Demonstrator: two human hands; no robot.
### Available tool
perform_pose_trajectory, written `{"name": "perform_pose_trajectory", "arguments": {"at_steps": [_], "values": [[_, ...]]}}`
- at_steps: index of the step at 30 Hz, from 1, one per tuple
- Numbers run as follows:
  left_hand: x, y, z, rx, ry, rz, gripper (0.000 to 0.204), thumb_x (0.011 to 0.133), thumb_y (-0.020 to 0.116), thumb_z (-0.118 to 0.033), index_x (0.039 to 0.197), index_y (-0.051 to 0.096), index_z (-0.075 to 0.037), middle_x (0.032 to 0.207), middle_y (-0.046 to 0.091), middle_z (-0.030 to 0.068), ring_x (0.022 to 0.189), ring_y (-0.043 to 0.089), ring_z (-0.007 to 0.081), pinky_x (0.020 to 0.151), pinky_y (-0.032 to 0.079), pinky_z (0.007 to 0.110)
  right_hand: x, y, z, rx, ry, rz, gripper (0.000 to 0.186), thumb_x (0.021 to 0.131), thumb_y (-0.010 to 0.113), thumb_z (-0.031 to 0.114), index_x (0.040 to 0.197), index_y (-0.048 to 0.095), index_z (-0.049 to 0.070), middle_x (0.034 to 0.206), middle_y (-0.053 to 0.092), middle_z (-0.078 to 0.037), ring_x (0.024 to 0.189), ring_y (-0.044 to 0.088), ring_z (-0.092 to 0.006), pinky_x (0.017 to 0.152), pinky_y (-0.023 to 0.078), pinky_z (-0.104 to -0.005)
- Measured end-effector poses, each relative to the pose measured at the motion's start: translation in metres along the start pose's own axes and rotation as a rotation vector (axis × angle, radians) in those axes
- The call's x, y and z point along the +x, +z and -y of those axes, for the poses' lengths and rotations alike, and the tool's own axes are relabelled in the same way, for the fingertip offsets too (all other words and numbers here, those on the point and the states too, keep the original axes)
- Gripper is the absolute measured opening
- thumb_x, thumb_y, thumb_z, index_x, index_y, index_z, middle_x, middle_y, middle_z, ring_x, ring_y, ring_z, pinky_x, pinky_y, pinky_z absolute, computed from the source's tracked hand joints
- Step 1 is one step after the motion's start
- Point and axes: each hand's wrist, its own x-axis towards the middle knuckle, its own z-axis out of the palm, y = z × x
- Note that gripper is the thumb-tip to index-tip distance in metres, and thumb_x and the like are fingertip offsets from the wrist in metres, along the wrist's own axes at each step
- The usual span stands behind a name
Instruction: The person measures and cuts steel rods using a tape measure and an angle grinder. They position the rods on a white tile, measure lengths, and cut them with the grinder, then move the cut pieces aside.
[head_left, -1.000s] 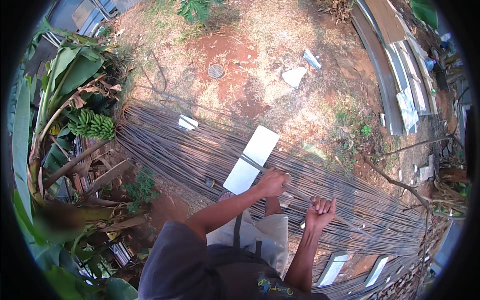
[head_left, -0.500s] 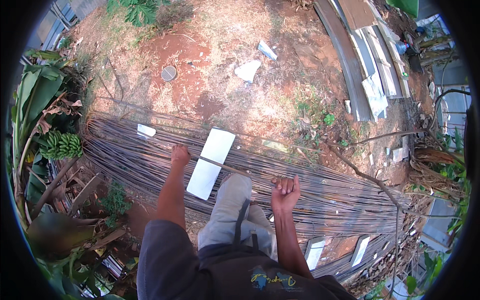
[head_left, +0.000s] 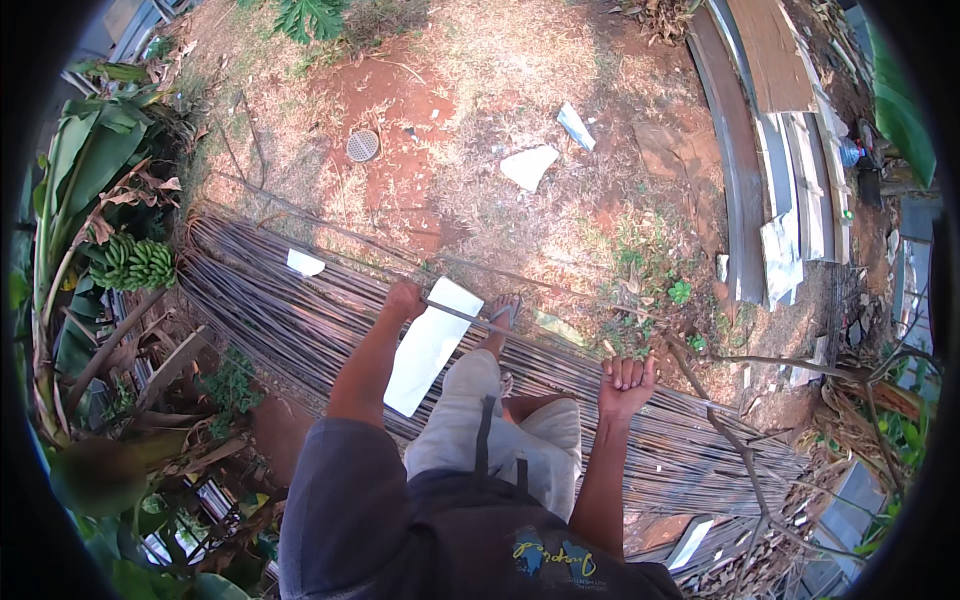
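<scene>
My left hand (head_left: 405, 299) is closed around a thin brown rod (head_left: 465, 318) that passes over a white board (head_left: 432, 345). The rod slants down to the right toward my right hand (head_left: 627, 384), whose fingers are curled closed on it; its far end blends into the rods behind. Beneath both hands lies a long bundle of thin dark metal rods (head_left: 270, 290), bent round at its left end. My sandalled foot (head_left: 506, 313) stands at the far edge of the bundle, just right of the board.
Long planks (head_left: 728, 170) lie stacked at the far right. White fragments (head_left: 528, 167) and a round grate (head_left: 362, 146) are on the dry ground ahead. A bare branch (head_left: 730, 430) crosses the bundle's right end. Green bananas (head_left: 133, 262) hang at the left among broad leaves.
My foot has come forward to the far side of the bundle. Both hands, still closed, appear farther right in the view. The whole view has shifted, with the planks now lower and farther right.
</scene>
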Motion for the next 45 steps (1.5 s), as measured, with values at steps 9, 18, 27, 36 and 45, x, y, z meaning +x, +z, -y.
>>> {"name": "perform_pose_trajectory", "arguments": {"at_steps": [9,18,27,36,45], "values": [[0.003,-0.029,-0.13,-0.342,0.149,-0.19,0.029,0.072,0.079,-0.036,0.084,0.08,-0.009,0.092,0.075,0.0146,0.106,0.065,0.0322,0.1,0.043,0.047,0.068,-0.036,0.128,-0.042,-0.106,0.079,0.06,0.114,0.039,0.029,0.056,0.03,0.019,0.051,0.024,0.002,0.048,0.023,-0.0125,0.053,0.026,-0.0315],[0.026,-0.082,-0.203,-0.346,0.329,-0.143,0.024,0.066,0.081,-0.029,0.079,0.078,-0.01,0.088,0.074,0.0124,0.104,0.066,0.0302,0.098,0.044,0.044,0.049,-0.122,0.201,0.114,-0.182,-0.095,0.057,0.113,0.034,0.029,0.057,0.032,0.019,0.049,0.024,0.003,0.046,0.023,-0.012,0.054,0.031,-0.0308],[0.138,0.05,-0.148,-0.114,0.397,0.072,0.038,0.071,0.084,-0.047,0.084,0.079,-0.012,0.092,0.076,0.0158,0.091,0.072,0.0389,0.085,0.059,0.048,0.102,-0.163,0.109,0.022,-0.191,-0.703,0.043,0.107,0.048,0.026,0.066,0.036,0.019,0.056,0.029,0.001,0.053,0.035,-0.0194,0.065,0.049,-0.0488],[0.169,0.063,-0.176,-0.009,0.45,0.269,0.034,0.085,0.073,-0.039,0.097,0.076,-0.007,0.1,0.075,0.0233,0.099,0.07,0.0449,0.092,0.055,0.053,0.123,-0.211,0.091,-0.106,-0.168,-0.802,0.027,0.111,0.045,0.033,0.101,0.044,0.008,0.091,0.064,-0.015,0.092,0.07,-0.0349,0.087,0.058,-0.0543],[0.184,0.081,-0.188,0.202,0.46,0.435,0.046,0.092,0.067,-0.04,0.12,0.065,-0.004,0.116,0.07,0.0253,0.11,0.068,0.0453,0.094,0.054,0.057,0.133,-0.242,0.082,-0.297,-0.021,-0.911,0.037,0.111,0.041,0.03,0.123,0.056,-0.002,0.112,0.07,-0.018,0.107,0.069,-0.034,0.098,0.053,-0.0544]]}}
